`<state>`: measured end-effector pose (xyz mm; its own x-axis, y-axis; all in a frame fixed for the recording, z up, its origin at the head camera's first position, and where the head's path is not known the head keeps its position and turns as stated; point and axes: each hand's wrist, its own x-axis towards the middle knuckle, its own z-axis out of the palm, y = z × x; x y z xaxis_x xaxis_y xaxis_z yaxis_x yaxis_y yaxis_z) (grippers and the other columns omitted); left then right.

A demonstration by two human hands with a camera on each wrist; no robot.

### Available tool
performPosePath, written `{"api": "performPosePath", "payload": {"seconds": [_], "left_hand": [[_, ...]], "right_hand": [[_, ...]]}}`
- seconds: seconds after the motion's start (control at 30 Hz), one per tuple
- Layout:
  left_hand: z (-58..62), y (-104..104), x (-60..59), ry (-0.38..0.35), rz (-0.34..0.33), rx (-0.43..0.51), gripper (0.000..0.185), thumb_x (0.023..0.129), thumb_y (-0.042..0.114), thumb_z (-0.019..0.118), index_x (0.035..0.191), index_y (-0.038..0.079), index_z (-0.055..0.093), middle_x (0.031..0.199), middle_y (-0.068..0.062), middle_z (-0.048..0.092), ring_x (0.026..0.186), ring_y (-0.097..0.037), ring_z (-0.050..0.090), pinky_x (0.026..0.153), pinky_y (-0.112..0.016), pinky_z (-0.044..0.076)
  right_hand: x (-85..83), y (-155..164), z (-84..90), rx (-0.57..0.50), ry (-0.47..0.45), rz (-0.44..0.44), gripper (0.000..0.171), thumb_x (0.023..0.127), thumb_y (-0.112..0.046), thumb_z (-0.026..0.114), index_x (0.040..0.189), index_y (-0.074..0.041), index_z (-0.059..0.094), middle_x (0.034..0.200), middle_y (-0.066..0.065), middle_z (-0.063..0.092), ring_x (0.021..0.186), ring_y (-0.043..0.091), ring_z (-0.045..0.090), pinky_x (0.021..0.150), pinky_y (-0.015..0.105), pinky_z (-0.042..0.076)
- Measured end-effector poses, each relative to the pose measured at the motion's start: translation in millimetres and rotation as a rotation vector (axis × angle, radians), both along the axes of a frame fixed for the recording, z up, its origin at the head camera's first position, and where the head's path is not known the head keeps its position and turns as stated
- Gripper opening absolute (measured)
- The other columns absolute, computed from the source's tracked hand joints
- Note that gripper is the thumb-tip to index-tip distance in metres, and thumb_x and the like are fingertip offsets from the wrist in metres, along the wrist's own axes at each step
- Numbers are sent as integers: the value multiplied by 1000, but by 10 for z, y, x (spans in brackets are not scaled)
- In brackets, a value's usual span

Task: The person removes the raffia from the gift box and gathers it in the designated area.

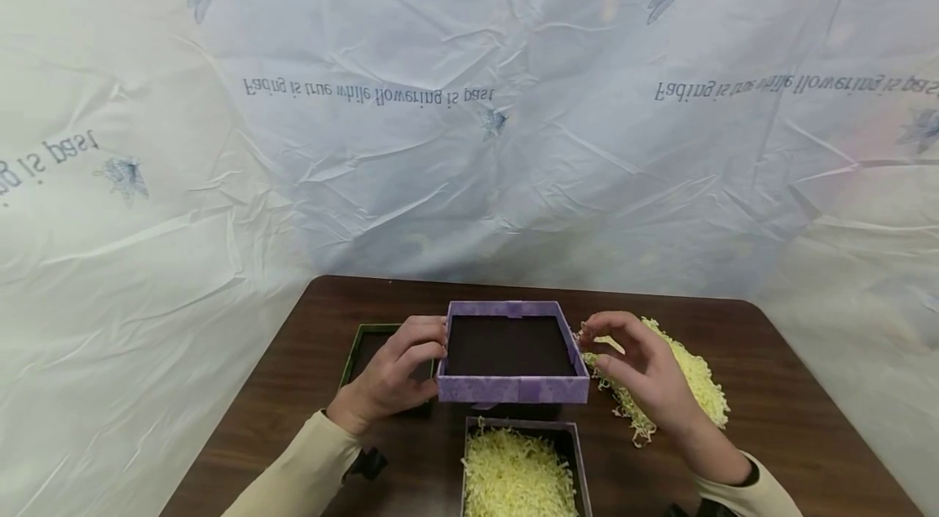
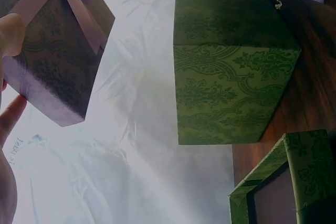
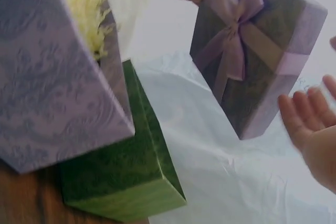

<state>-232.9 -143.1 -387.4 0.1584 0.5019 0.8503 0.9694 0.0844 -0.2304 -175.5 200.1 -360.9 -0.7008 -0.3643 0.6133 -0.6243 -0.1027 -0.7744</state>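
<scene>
— The purple lid (image 1: 511, 354), where is it?

— Held up above the brown table (image 1: 770, 386), hollow side toward the head camera, its bowed top facing down. It hangs just behind the purple box (image 1: 519, 464), which stands at the near edge filled with pale yellow paper shred.

— Who holds it?

— The left hand (image 1: 396, 374) grips its left edge, fingers curled over the rim. The right hand (image 1: 641, 370) is just beside the right edge with fingers loosely bent; the right wrist view shows them apart from the lid, holding nothing.

— And around them?

— A loose heap of shred (image 1: 685, 382) lies on the table under the right hand. A green lid (image 1: 367, 346) lies open side up behind the left hand, and the left wrist view shows a green box (image 2: 231, 66) standing near it. A crinkled white sheet (image 1: 469, 134) printed with dragonflies and lettering hangs behind the table.
</scene>
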Motion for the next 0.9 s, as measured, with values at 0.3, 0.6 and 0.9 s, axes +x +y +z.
{"api": "performPosePath", "payload": {"seconds": [0.3,0.6,0.9], "left_hand": [[-14,23,-3,30,-2,4,18,85,3,56,100,-6,53,101,-22,53,96,-31,54,94,-46,52],[9,16,1,37,-4,12,18,87,5,62,99,-6,53,101,-23,53,95,-33,55,94,-47,52],[4,30,-7,60,-13,20,19,89,7,64,98,-6,53,100,-23,52,95,-33,54,94,-47,52]], "right_hand": [[29,-47,-77,57,-179,-95,25,95,10,50,120,14,49,112,10,58,101,12,58,85,20,53],[-31,-41,-131,-172,-625,261,26,103,-3,35,124,-3,50,118,4,60,106,13,62,89,31,54],[-47,-52,-155,-207,-704,353,29,104,-4,32,124,-3,53,116,4,64,105,15,64,91,33,53]]}}
